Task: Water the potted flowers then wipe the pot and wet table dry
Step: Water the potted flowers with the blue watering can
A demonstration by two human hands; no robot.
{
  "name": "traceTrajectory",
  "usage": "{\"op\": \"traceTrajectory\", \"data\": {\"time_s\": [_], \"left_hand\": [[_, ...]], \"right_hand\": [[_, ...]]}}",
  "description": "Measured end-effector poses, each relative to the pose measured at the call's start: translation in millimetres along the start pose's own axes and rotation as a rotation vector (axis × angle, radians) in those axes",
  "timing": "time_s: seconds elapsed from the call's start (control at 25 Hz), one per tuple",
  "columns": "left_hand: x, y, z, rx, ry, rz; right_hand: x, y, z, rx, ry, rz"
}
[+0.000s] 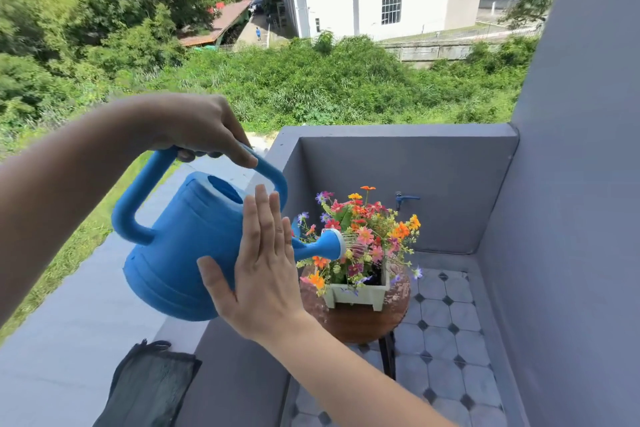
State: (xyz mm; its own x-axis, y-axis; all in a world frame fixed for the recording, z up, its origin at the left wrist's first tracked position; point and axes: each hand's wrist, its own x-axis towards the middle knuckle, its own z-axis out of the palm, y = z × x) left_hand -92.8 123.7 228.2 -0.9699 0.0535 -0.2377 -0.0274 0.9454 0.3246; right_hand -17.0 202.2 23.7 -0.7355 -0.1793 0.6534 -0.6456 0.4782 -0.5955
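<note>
Head view, lower left of the frame: dark cloth (149, 381) lying on the ledge (69, 340), untouched, likely soft and absorbent, easy to bunch up for the wiping not yet begun.

Just above, at centre left: blue can (180, 250) being tipped toward the right. Left hand (204, 130) wrapping closed around the top handle, carrying the weight. Right hand (266, 263) pressing flat and wide against the can's side, fingers spread, steadying rather than gripping. Probably rigid plastic, heavy in proportion to the water inside, level not visible through the wall; smooth and slippery if wet, so best taken by the handle with a palm bracing the body, as now.

Further in, at centre: rose (334, 243) spraying thin streams onto the flowers (363, 232), delicate and easily bent, so pouring gently seems wise.

Below them: pale square pot (360, 295) holding the flowers, soil hidden, sitting on the round table (360, 322). Light and easy to tip, probably; steadying by the rim while wiping seems sensible.

Beyond, upper right of centre: blue tap (405, 199) on the wall.
</note>
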Motion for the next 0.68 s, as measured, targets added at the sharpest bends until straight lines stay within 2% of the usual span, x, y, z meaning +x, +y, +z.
{"op": "traceTrajectory", "data": {"time_s": [0.28,0.48,0.68], "left_hand": [[-16,-44,28,-0.369,0.175,0.030],[-30,-86,58,-0.602,0.459,-0.007],[-41,-109,80,-0.596,0.775,-0.096]], "right_hand": [[-2,13,6,-0.011,-0.016,0.066],[6,11,19,0.072,-0.096,0.143],[25,16,43,0.115,-0.192,0.129]]}}
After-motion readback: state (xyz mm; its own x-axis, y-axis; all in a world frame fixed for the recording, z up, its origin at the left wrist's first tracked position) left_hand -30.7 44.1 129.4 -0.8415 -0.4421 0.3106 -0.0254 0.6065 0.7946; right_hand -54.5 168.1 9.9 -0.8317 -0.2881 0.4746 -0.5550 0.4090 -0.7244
